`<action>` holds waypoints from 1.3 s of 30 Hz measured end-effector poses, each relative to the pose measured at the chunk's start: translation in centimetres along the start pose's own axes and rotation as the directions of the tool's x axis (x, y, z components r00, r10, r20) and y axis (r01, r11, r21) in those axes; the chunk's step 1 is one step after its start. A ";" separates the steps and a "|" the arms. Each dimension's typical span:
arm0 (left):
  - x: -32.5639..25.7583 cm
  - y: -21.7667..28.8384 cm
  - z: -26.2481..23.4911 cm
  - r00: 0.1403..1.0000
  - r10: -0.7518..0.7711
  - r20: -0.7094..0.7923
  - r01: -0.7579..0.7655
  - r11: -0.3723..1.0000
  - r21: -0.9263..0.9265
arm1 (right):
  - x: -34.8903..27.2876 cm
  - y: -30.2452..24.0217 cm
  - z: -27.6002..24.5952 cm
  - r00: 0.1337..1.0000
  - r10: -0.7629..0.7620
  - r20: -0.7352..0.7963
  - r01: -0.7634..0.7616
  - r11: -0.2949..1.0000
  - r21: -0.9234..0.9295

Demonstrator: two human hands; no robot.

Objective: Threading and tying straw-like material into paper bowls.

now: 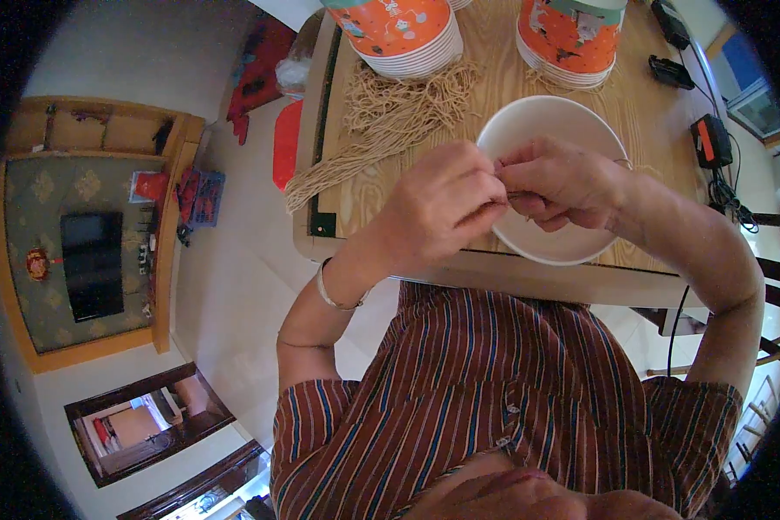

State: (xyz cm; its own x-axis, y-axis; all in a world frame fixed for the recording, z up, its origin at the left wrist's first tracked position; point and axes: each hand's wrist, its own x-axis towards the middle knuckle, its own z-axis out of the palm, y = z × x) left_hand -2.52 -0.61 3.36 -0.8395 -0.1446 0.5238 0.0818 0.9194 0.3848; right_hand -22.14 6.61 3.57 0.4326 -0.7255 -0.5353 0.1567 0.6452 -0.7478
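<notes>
So we're pinching with our left hand (446,204) against our right hand (563,182) over a smooth round white tub (568,120), crinkly tan cords (407,113) sprawling past the left one, and we're not making out what's hidden in the pinch.

Looks steeply down from head height, close over left hand (442,208), right hand (568,184) and table (494,52); catches, far off leftward, probably a television (94,264).
</notes>
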 end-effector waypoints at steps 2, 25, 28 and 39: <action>-0.2 -0.2 0.3 0.995 -0.092 -0.046 0.085 0.985 -0.147 | -0.2 -0.1 0.2 0.999 -0.002 -0.034 0.002 1.000 -0.003; -3.8 0.6 4.4 0.436 -0.892 -0.118 0.396 0.309 -0.865 | 0.0 -0.3 0.7 0.991 -0.037 -0.131 0.032 0.999 -0.041; -5.7 0.3 4.4 0.393 -0.916 -0.075 0.417 0.250 -0.874 | 0.0 -0.2 0.6 0.984 -0.053 -0.168 0.036 0.994 -0.106; -3.9 2.7 4.8 0.504 -0.863 0.040 0.613 0.325 -0.720 | -0.3 -0.2 2.1 0.958 -0.177 -0.227 0.105 0.949 -0.299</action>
State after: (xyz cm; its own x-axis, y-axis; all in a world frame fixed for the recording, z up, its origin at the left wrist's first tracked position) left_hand -1.58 4.15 -1.27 -0.5151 -0.8515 -0.0980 -0.1017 -0.0527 0.9934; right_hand -20.48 7.15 4.71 0.1851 -0.8634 -0.4694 -0.0712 0.4646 -0.8827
